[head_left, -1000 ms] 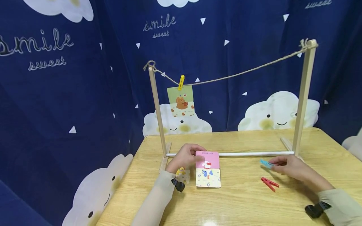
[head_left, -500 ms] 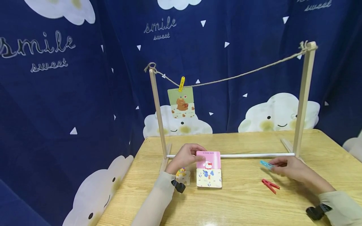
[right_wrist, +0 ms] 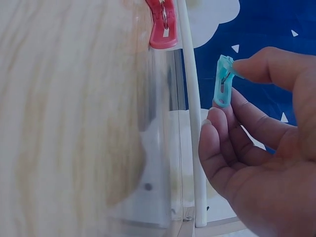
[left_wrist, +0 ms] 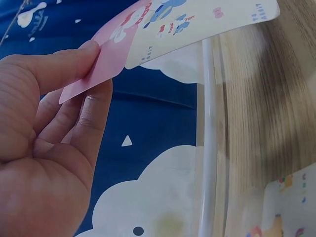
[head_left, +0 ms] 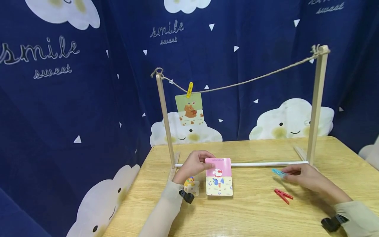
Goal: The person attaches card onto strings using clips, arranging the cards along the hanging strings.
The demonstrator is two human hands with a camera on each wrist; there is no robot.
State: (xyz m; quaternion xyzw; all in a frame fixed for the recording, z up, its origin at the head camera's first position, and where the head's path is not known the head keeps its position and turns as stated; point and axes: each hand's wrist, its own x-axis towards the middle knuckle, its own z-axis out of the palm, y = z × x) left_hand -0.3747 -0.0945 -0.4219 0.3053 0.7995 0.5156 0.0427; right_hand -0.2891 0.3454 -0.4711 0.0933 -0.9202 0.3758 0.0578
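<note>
My left hand (head_left: 196, 166) pinches a pink and cream card (head_left: 219, 186) with a white bunny print, thumb on its front and fingers behind. In the left wrist view the card (left_wrist: 163, 29) is raised off the table, its pink end in my grip. On the right, my right hand (head_left: 306, 177) holds a light blue clothespin (head_left: 279, 172) between thumb and fingers. The right wrist view shows this clothespin (right_wrist: 223, 81) at the fingertips, above the table. A red clothespin (head_left: 283, 196) lies on the wood just below that hand. Beside my left wrist lies another card (head_left: 191, 186), partly hidden.
Two wooden posts (head_left: 318, 105) carry a sagging twine line (head_left: 251, 80). A yellow clothespin (head_left: 189, 90) holds a green bear card (head_left: 190, 110) on it near the left post. A white rod (head_left: 266, 164) joins the posts low down. Behind hangs a dark blue curtain (head_left: 237, 65).
Both hands stay nearly in place with the card and the light blue clothespin. The head view has shifted slightly, so the rack and line sit a little lower in the frame.
</note>
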